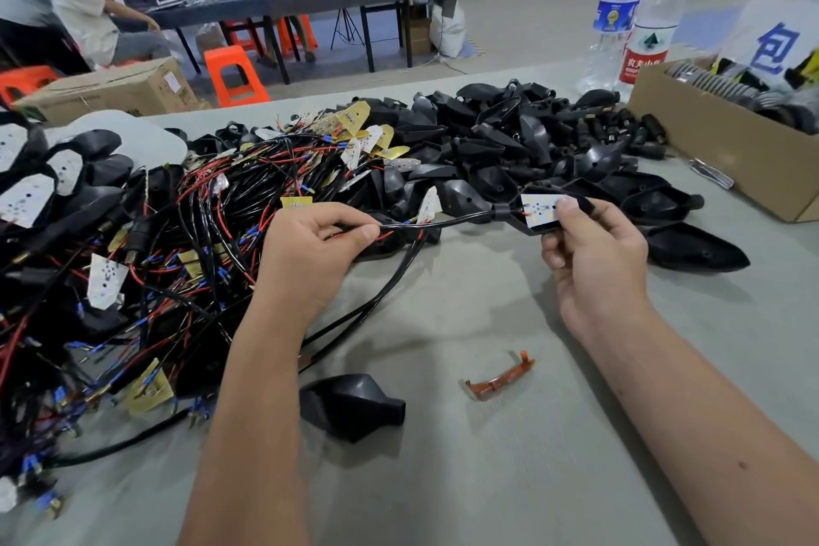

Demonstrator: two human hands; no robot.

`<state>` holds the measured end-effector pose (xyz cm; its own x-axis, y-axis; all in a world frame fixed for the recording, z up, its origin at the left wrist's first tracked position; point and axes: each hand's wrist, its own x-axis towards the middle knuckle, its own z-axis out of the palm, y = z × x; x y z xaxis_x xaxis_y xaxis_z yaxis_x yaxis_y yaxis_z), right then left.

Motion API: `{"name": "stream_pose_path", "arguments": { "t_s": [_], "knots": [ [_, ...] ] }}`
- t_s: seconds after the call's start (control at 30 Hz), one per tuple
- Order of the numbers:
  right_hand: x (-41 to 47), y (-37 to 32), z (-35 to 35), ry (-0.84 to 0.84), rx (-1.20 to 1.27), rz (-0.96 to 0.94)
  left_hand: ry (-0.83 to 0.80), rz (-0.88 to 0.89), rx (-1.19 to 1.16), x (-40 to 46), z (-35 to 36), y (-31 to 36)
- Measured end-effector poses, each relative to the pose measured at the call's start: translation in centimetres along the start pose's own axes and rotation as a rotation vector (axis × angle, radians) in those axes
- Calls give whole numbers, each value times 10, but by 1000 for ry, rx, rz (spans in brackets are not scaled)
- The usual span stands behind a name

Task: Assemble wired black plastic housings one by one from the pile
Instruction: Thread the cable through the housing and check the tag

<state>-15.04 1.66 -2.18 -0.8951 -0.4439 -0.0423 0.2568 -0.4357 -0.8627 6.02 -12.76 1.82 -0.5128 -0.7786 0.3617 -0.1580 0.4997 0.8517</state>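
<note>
My right hand (594,266) holds a housing (543,211) at about 2 o'clock from the middle of the view, thumb on the white LED board (538,208) seated in it, the other fingers (551,253) curled under its near edge. Only the rim and neck of the housing show; my thumb covers the board's right end. A black cable (443,221) runs from the neck toward 9 o'clock into my left hand (310,253), whose thumb and forefinger pinch it; the rest of that hand's fingers are tucked beneath and I cannot see them.

The wire pile (177,244) fills the 9 to 10 o'clock side, a tangle of black, red and blue leads with boards among them; single pieces are hard to tell apart and the left edge cuts it off. Empty shells (509,137) heap at 12 to 1 o'clock. One loose shell (354,408) lies on the worktop (509,457) at 6 o'clock, between my forearms, with an orange strip (501,377) just right of it. A box (709,155) at 2 o'clock is cropped by the right edge, its contents blurred. Two bottles (638,18) stand behind it
</note>
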Motion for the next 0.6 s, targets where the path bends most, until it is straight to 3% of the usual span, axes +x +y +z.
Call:
{"name": "stream_pose_path", "arguments": {
  "t_s": [0.17, 0.37, 0.5, 0.6],
  "knots": [
    [-1, 2, 0, 5, -26, -22, 95, 32, 48, 0, -3, -6],
    [3, -2, -3, 128, 2, -21, 56, -92, 122, 2, -46, -23],
    [5, -3, -4, 168, -62, -31, 228, -137, -233, 3, -61, -20],
    [1, 0, -3, 230, -388, -127, 240, -147, -482, 3, -51, -10]
  ]
}}
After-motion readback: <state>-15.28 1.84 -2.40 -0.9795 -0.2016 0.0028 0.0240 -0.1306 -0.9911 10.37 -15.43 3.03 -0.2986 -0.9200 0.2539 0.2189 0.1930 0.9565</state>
